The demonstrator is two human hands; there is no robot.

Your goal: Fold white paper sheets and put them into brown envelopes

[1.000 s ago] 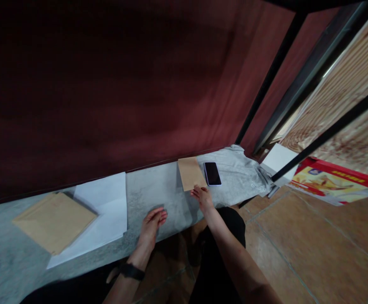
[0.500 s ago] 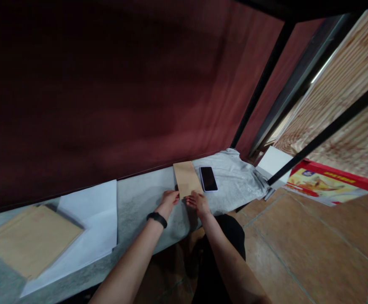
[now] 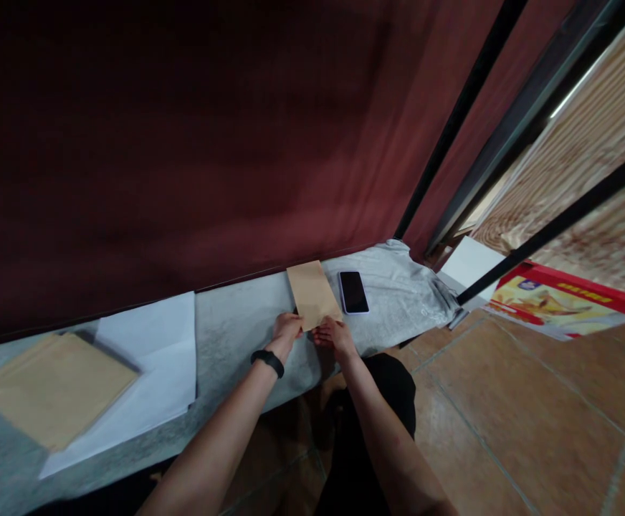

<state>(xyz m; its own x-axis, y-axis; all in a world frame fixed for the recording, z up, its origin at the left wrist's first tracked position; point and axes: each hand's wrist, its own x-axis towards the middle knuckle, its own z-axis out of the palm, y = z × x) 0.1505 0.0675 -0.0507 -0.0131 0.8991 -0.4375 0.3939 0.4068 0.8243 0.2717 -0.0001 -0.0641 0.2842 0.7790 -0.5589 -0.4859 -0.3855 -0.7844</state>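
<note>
A flat brown paper envelope [image 3: 312, 290] lies on the grey cloth-covered bench [image 3: 231, 315] in front of me. At its near left corner, my left hand [image 3: 287, 327], with a black band on the wrist, is closed on the edge between thumb and fingers. My right hand [image 3: 335, 337] is at the near right corner, its fingers curled against the near edge and the thumb on top. A phone [image 3: 354, 292] with a dark screen and a pale case rests just right of the envelope.
On the left, brown paper envelopes [image 3: 57, 387] overlap white paper sheets [image 3: 167, 351]. Behind the bench rises a dark red wall [image 3: 210, 143]. Black metal bars [image 3: 452, 136] slant at the right, near a white box [image 3: 471, 265] and a red-and-yellow carton [image 3: 565, 301] above the tiled floor.
The view has tilted slightly, so the bench sits a little higher in the picture. Both hands stay at the envelope's near edge, the left fingers now closer on its corner.
</note>
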